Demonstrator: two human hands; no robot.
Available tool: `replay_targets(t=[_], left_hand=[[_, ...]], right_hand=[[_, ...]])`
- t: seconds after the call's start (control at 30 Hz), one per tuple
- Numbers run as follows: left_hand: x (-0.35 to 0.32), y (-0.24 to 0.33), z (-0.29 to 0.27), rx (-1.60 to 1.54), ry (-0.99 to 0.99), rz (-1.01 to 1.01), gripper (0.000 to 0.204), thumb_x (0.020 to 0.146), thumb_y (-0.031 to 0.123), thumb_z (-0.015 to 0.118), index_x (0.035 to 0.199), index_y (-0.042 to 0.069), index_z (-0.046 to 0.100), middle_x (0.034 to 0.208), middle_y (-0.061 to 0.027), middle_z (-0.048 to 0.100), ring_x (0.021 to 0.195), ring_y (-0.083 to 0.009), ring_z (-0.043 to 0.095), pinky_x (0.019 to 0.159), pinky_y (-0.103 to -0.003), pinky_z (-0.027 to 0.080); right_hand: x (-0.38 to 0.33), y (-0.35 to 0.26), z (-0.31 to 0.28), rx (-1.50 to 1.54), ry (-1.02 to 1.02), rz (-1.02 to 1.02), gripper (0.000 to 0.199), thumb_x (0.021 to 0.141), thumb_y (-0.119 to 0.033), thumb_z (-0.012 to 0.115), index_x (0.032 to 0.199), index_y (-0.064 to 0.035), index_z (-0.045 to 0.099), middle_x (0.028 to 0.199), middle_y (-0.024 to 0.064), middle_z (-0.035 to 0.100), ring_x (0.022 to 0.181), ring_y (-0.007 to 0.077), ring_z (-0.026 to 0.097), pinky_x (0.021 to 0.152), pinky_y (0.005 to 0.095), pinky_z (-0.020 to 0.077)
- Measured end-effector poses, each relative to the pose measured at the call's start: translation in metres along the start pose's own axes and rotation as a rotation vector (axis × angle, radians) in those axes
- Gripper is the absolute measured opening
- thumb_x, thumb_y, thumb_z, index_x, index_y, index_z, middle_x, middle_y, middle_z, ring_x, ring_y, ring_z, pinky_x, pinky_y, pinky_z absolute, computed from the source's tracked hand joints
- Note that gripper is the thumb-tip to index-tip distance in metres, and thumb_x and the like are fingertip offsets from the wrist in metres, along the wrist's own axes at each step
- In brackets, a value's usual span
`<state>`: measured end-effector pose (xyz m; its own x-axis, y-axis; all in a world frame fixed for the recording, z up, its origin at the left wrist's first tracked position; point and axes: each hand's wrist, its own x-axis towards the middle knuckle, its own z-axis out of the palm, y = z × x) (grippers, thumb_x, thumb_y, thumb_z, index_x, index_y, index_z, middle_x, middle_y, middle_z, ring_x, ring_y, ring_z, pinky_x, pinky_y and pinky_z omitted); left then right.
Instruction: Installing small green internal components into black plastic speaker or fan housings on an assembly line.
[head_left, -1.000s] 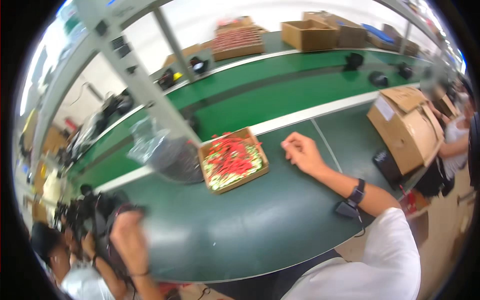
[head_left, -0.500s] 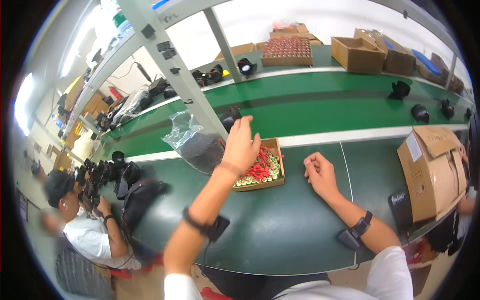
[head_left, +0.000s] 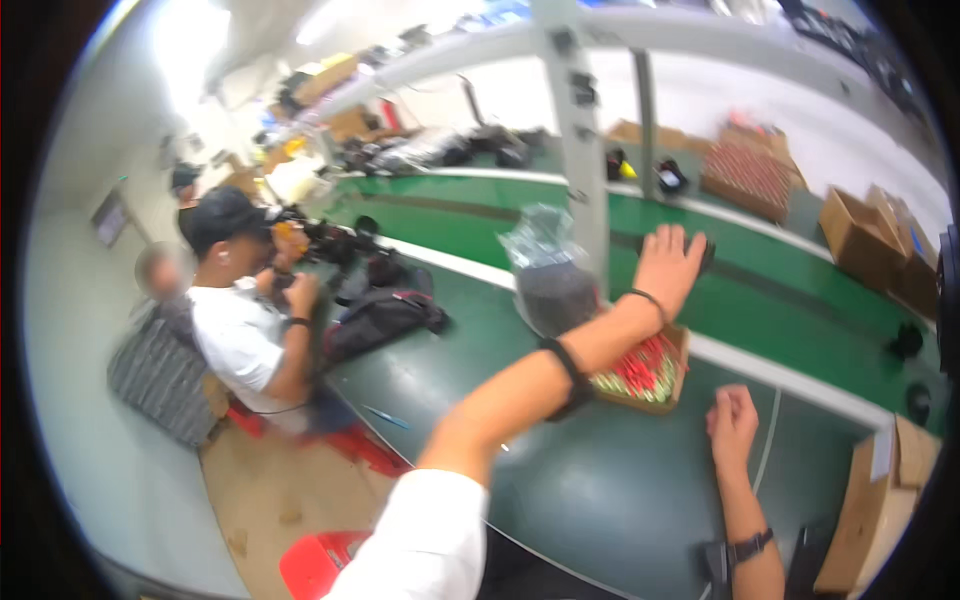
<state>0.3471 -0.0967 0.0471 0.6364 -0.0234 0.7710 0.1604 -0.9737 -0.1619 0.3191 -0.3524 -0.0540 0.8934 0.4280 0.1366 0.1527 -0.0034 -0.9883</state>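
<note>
My left hand [head_left: 668, 272] reaches past the open carton onto the green conveyor belt. Its fingers are laid over a black rounded part [head_left: 708, 256], which they mostly cover; blur softens the grip. Below that wrist, the shallow carton [head_left: 678, 372] holds several green-ended cylindrical cells [head_left: 640, 392] with red leads [head_left: 645, 365]. A clear plastic bag [head_left: 545, 240] filled with dark material stands left of the carton, against the grey post. My right hand [head_left: 733, 425] hovers over or rests on the dark green table, loosely curled, with nothing visible in it.
A grey upright post [head_left: 578, 150] rises beside my left hand. A large cardboard box [head_left: 870, 500] stands at the right. Black parts [head_left: 905, 342] lie on the belt. On the left, a co-worker [head_left: 245, 320] sits by a black bag [head_left: 385, 325]; a blue pen [head_left: 386, 417] lies near the edge.
The view has swung left, so the scene sits further right. My left hand has reached from above the carton onto the black part on the belt. My right hand stays curled.
</note>
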Motion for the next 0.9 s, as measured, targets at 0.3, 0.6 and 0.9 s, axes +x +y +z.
replay_targets(t=[0.3,0.6,0.9], left_hand=[[-0.196,0.088,-0.22,-0.247,-0.28,0.012,0.058,0.072,0.014,0.077,0.127,0.025,0.065,0.119,-0.0039,0.056,0.109,-0.0258,0.052,0.096,-0.044,0.033],[-0.265,0.115,-0.237,-0.204,-0.322,-0.045,0.071,0.074,0.028,0.088,0.139,0.032,0.061,0.131,-0.0081,0.049,0.118,-0.0279,0.046,0.097,-0.044,0.034],[-0.262,0.076,-0.248,-0.7,-0.219,-0.517,0.098,0.081,0.017,0.087,0.157,0.003,0.027,0.16,-0.0244,0.027,0.145,-0.0405,0.035,0.117,-0.047,0.036]], right_hand=[[0.009,-0.017,0.01,0.056,0.011,-0.013,0.015,0.104,-0.019,0.059,0.099,-0.005,0.059,0.074,0.002,0.062,0.056,0.0056,0.054,0.05,0.021,0.0402],[0.036,-0.08,0.064,-0.205,-0.273,-0.464,0.016,0.097,-0.015,0.07,0.102,0.0006,0.07,0.082,0.001,0.069,0.07,0.008,0.06,0.065,0.0266,0.0509],[0.089,-0.082,0.071,-0.5,-0.327,-0.551,0.023,0.092,-0.017,0.069,0.107,-0.0001,0.073,0.087,0.0108,0.076,0.075,0.0161,0.069,0.073,0.0325,0.0563]])
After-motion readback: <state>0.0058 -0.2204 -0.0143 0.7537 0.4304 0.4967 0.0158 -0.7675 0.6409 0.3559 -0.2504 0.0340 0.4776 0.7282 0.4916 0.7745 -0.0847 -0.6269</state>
